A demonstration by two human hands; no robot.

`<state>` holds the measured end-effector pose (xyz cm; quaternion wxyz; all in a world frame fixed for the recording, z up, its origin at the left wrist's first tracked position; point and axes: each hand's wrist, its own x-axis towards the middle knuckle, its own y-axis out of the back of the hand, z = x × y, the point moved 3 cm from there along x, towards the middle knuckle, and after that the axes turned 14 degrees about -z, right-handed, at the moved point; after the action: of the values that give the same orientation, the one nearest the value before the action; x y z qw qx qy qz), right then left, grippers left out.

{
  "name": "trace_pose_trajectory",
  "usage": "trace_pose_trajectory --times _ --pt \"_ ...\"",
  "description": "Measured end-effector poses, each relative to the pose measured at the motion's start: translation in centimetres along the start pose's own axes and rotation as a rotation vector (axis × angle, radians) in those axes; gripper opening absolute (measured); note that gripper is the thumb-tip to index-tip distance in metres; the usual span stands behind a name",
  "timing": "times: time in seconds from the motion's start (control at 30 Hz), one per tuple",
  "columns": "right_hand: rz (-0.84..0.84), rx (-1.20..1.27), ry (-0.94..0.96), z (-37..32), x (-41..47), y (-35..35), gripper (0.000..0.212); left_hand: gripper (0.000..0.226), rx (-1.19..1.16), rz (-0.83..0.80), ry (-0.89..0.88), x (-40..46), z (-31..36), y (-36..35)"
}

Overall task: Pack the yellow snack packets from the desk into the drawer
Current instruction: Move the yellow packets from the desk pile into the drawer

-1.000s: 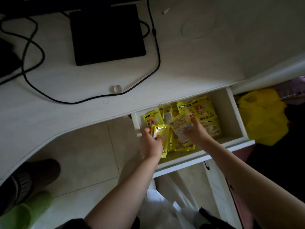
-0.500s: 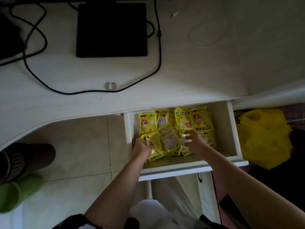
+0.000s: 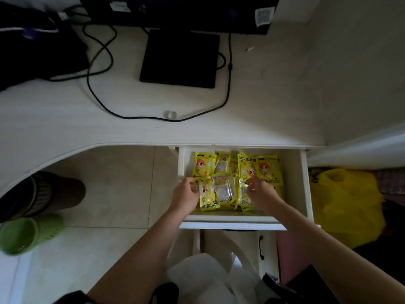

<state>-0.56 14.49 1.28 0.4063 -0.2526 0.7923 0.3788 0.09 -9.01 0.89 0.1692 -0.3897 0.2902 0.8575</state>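
The white drawer (image 3: 305, 183) under the desk (image 3: 274, 102) stands pulled out. Several yellow snack packets fill it: a back row (image 3: 268, 170) lying flat and a front row overlapping it. My left hand (image 3: 185, 195) is inside the drawer at its left, fingers curled on the top corner of the front-left packet (image 3: 208, 197). My right hand (image 3: 262, 193) is at the middle right, fingers pinched on the edge of a front packet (image 3: 243, 191). A clear-windowed packet (image 3: 223, 188) lies between my hands. No packet shows on the desk top.
A black monitor base (image 3: 179, 60), black cables (image 3: 228, 84) and a small white ring (image 3: 170, 114) are on the desk. A yellow plastic bag (image 3: 346, 205) lies right of the drawer. A green basket (image 3: 24, 235) and a brown bin (image 3: 46, 194) stand on the floor at left.
Both hands have lowered their packets into the drawer's front row and moved slightly apart. The camera has tilted, so more of the desk and monitor shows.
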Motion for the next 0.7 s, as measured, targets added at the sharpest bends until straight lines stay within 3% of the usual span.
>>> trace_pose_trajectory --times 0.13,0.37,0.63,0.7 --pt "-0.036 -0.095 0.127 -4.6 -0.9 -0.9 0.036 0.018 0.036 0.062 -0.059 -1.8 -0.1 2.8" --pt "-0.033 -0.418 0.326 -13.8 -2.5 -4.4 0.039 0.007 0.267 0.148 -0.079 -5.5 -4.0 7.6" --pt "-0.045 -0.636 0.491 -24.9 -2.6 -12.3 0.031 0.005 0.226 0.278 -0.009 -10.0 -12.7 14.6" --pt "-0.063 -0.631 0.514 -27.5 -2.6 -14.8 0.029 0.015 0.232 0.336 0.009 -11.3 -15.5 16.9"
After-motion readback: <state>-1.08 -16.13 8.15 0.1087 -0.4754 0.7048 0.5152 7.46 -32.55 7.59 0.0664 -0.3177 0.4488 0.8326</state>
